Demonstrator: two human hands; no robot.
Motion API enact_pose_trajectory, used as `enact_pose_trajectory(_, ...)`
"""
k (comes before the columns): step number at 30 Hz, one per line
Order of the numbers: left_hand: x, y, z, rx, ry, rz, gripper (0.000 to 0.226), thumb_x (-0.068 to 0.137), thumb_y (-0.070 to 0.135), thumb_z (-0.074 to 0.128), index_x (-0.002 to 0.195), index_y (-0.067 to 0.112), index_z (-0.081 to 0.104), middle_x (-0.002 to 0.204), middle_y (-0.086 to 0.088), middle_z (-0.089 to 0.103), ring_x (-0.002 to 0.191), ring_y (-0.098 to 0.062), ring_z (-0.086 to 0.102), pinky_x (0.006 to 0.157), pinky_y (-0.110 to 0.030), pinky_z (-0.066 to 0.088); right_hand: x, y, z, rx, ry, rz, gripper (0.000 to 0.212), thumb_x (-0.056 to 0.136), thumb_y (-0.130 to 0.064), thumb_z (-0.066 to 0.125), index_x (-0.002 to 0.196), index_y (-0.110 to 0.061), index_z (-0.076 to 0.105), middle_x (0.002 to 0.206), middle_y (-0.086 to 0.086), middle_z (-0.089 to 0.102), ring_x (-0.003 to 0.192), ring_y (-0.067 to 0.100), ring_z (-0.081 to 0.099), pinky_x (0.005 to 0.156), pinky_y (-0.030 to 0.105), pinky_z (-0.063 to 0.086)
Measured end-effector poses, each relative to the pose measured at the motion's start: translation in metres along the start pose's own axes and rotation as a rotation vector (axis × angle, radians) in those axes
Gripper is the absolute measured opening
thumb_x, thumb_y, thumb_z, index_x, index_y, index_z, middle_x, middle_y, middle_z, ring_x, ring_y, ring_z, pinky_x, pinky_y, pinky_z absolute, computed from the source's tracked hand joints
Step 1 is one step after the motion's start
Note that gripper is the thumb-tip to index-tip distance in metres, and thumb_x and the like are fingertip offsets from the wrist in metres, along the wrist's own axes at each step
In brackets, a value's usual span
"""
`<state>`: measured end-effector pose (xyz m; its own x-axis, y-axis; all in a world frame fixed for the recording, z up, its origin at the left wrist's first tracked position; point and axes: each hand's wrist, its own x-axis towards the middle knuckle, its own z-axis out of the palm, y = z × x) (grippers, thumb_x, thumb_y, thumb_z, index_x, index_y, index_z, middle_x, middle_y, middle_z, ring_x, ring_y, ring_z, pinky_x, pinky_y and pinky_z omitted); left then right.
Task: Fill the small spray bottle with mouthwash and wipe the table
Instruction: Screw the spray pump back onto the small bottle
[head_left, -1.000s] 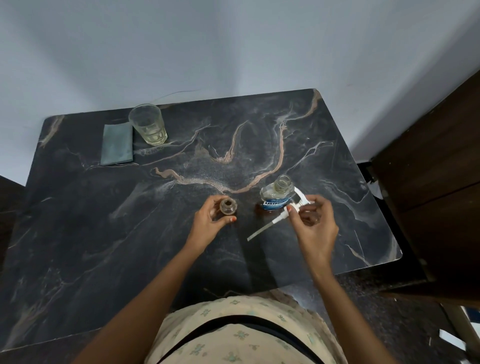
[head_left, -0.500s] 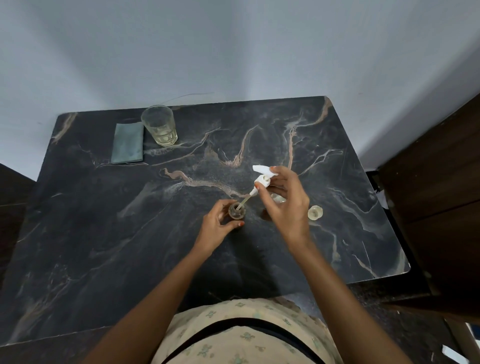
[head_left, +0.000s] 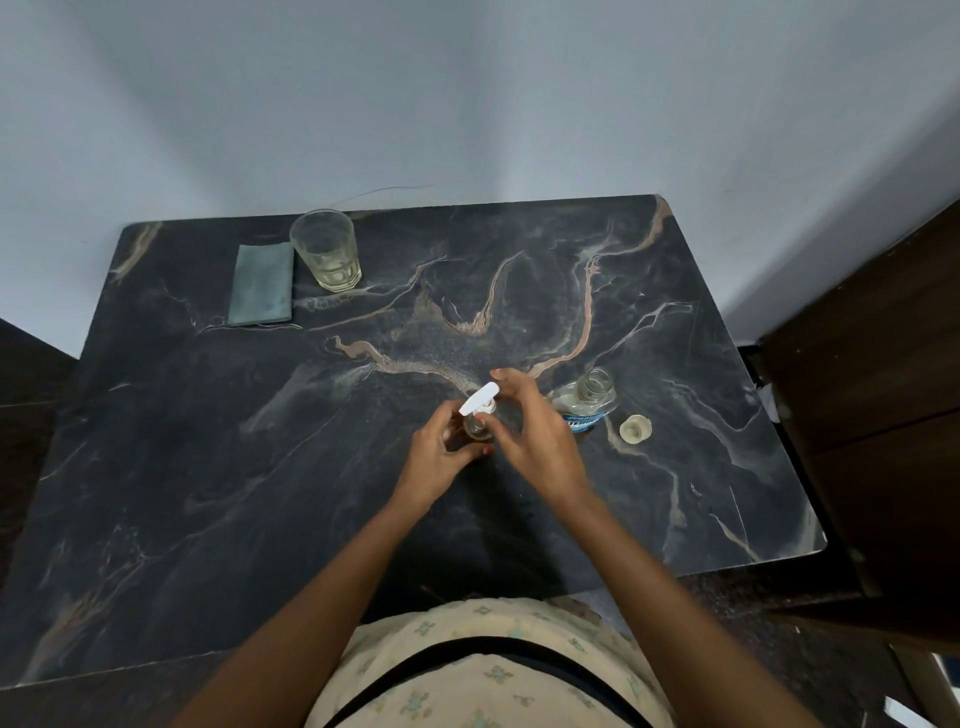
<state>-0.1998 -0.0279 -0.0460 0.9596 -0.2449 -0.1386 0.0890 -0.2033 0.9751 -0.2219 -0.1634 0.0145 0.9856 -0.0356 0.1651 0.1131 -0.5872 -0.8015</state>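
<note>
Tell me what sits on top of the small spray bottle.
A white spray head sits on the small spray bottle, held by the right hand. Fingers cover the neck, so its seating is hidden.

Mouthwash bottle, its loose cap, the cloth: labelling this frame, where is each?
mouthwash bottle (head_left: 582, 403), head view, clear shoulder.
cap (head_left: 635, 430), head view, its centre.
cloth (head_left: 262, 286), head view, its middle.

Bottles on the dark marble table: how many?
2. The small clear spray bottle with white sprayer top, mid-table, gripped by the left hand and right hand; the uncapped clear mouthwash bottle with blue label, just right of them. None seems hidden.
</note>
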Motion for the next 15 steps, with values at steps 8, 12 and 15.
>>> enact_pose_trajectory(8,0.001,-0.002,0.000,-0.001,0.009,0.011,0.052,0.070,-0.001,0.072,0.099,0.038,0.052,0.096,0.014,0.063,0.090,0.006,0.061,0.080,-0.010,0.047,-0.002,0.002,0.011,-0.039,-0.033,0.024,0.031,0.081,-0.010,0.067,0.109,-0.004,0.056,0.104,0.011,0.061,0.098,0.022,0.057,0.088,0.033,0.046)
enact_pose_trajectory(12,0.002,-0.004,0.000,-0.024,-0.017,0.007,0.045,0.070,-0.001,0.071,0.102,0.025,0.054,0.098,0.010,0.064,0.093,0.002,0.062,0.081,-0.012,0.048,0.001,0.002,0.012,0.061,-0.040,0.130,0.028,0.078,-0.015,0.070,0.102,-0.005,0.058,0.096,0.003,0.054,0.094,0.018,0.055,0.086,0.030,0.045)
enact_pose_trajectory(15,0.002,-0.004,0.000,-0.032,-0.014,0.011,0.049,0.070,-0.002,0.071,0.103,0.031,0.054,0.101,0.009,0.064,0.096,-0.001,0.062,0.084,-0.014,0.048,0.001,0.002,0.011,0.160,-0.083,0.172,0.036,0.074,-0.011,0.073,0.106,-0.006,0.057,0.103,0.002,0.055,0.099,0.012,0.053,0.089,0.017,0.041)
